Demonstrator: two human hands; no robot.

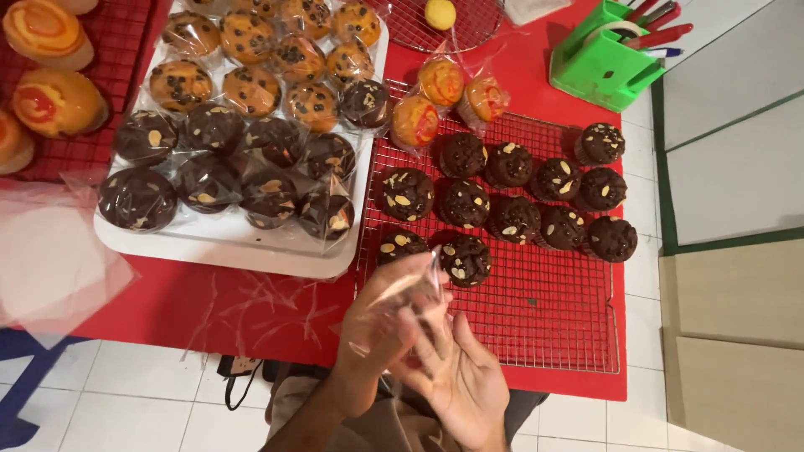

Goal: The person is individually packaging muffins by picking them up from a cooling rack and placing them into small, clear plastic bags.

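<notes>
Head view, looking down on a red table (251,310). Item: one clear plastic bag (410,289), thin, glossy and crinkled, at six o'clock of the scene, held above the table's near edge. The left hand (381,322) was closed around the bag's lower part, fingers curled on the film; the right hand (461,377) lay open-palmed just beside it, its fingertips pinching the bag's side. Whether the bag held anything could not be told. Item: one rectangular wire cooling rack (536,318), fine metal grid, at three o'clock of the hands, carrying thirteen bare chocolate muffins (465,259), dark, domed, rough-crusted and dotted with pale almond slivers; the nearest sat touching the bag's upper edge in the picture. At twelve o'clock on that rack stood three orange-swirled buns (441,81), round, each in its own clear wrapper. Item: one white rectangular tray (226,251) with rounded corners, at ten o'clock, filled with wrapped muffins: about ten dark almond-topped ones in front, some ten golden chocolate-chip ones (180,84) behind. Item: one round wire rack (469,29) at twelve o'clock, bearing a single small yellow bun. Item: one green plastic pen holder (599,67), boxy, at two o'clock, holding several red pens.
</notes>
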